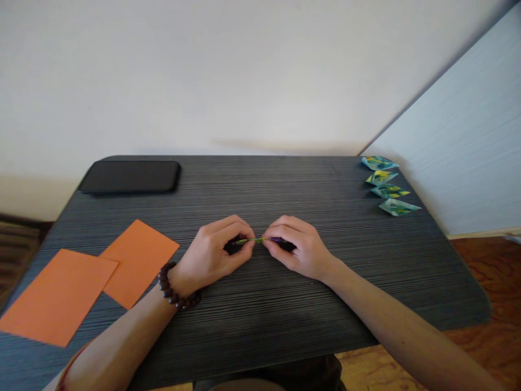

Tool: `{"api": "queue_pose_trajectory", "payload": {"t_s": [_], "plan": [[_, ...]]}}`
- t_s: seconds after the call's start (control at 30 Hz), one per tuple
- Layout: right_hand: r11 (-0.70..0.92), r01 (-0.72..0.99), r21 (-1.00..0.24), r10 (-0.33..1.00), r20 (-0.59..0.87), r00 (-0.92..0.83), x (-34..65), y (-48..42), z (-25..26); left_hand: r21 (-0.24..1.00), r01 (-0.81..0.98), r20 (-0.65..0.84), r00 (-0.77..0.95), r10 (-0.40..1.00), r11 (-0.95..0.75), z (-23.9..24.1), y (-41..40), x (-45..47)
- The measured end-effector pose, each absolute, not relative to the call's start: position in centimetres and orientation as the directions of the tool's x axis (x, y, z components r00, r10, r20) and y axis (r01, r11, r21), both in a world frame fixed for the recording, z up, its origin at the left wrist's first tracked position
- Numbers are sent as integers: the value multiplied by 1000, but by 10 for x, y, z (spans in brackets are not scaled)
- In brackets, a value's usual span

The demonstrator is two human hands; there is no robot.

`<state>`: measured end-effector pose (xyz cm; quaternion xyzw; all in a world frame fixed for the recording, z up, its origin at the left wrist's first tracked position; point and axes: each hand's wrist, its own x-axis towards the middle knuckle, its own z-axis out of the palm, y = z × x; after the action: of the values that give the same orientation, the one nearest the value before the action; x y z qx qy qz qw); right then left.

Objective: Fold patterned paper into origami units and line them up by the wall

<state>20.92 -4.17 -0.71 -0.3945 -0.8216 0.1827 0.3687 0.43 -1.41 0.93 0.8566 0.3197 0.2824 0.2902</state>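
Over the middle of the dark table, both hands pinch one thin piece of folded paper [259, 240], green and yellow with a purple part toward the right. It is seen nearly edge-on, so its full shape is hidden. My left hand [217, 244], with a dark bead bracelet [169, 288] on the wrist, grips the left end between thumb and fingers. The right end is pinched the same way by my right hand [299, 243]. The fingertips of the two hands are a small gap apart, and the paper spans it.
Two orange paper sheets [61, 293] overlap on the left of the table [252, 190]. A black phone [130, 177] lies at the back left. Several folded patterned paper pieces [389, 191] stand in a row at the back right. A white wall [244, 70] borders the table's far edge.
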Motion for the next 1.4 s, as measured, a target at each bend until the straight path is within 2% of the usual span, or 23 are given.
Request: {"api": "queue_pose_trajectory", "payload": {"t_s": [0.2,0.43,0.53,0.67,0.8,0.93,1.4], "plan": [[552,530,-644,834,433,-342,208,-42,-5,656,443,303,587,751,-611,10,-14,4],[579,506,-639,815,449,-366,210,-41,-7,679,410,320,582,747,-610,10,-14,6],[563,488,-667,826,428,-368,212,-40,-7,685,440,284,573,769,-581,10,-11,4],[480,494,-725,876,365,-315,214,-38,-6,687,504,218,545,810,-524,9,-6,-2],[365,515,-776,931,293,-218,216,-38,-6,663,493,201,608,768,-564,7,-6,-4],[343,460,-819,935,247,-256,217,-39,-3,682,517,176,570,803,-517,5,-7,-4],[331,573,-750,943,242,-228,212,-39,-2,710,484,258,498,828,-512,8,-10,0]]}}
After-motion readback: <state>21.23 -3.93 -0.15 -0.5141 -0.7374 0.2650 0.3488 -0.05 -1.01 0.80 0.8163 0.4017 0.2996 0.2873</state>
